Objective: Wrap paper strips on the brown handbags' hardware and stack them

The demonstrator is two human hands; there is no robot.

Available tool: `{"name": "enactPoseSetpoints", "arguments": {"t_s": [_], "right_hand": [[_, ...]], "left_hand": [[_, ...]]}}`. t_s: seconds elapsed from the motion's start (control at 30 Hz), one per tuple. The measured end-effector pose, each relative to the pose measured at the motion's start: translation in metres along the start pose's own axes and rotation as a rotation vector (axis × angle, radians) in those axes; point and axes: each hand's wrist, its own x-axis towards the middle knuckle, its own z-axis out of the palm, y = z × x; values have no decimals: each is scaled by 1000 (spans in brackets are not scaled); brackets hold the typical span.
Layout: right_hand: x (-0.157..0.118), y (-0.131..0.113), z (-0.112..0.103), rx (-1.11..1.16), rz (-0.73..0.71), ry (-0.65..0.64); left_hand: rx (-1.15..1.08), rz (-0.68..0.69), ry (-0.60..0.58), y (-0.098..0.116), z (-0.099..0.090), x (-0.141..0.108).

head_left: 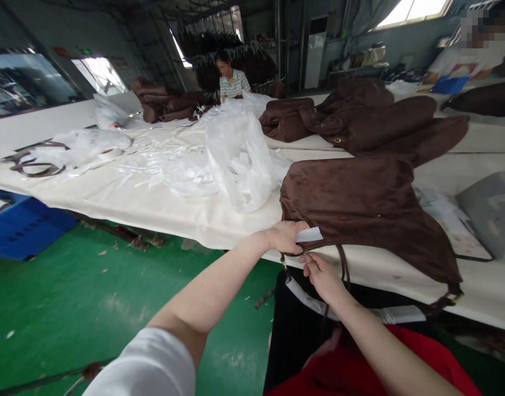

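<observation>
A dark brown handbag (351,190) lies on the cream-covered table in front of me, its opening edge toward me. My left hand (289,236) grips the bag's near left corner. A white tag (309,235) sticks out beside its fingers. Just below, my right hand (322,276) is closed in a pinch at the bag's edge. What is between its fingertips is too small to make out. The bag's strap (306,297), partly wrapped in white, hangs over the table edge on metal clasps. A thin brown cord (343,264) dangles beside my right hand.
Clear plastic bags (240,165) are heaped left of the handbag. More brown bags (368,118) lie behind it. A grey plastic bin (494,212) stands at right, a blue crate (29,228) on the green floor at left. Two people (234,82) are across the table.
</observation>
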Motion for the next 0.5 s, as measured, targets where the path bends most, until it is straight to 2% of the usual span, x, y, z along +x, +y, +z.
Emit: {"name": "enactPoseSetpoints", "arguments": {"t_s": [0.1,0.27,0.4,0.5], "right_hand": [[-3,-8,-2,-234,-94,6],[-3,-15,0,-452,-168,-29],[2,-10,-3,-756,-230,-39],[3,-7,-9,-975,-335,-68]], "left_hand": [[-34,11,-36,-2,-5,1],[-80,16,-69,-2,-9,4],[-73,-62,-22,0,-3,11],[-34,-92,25,1,4,14]]}}
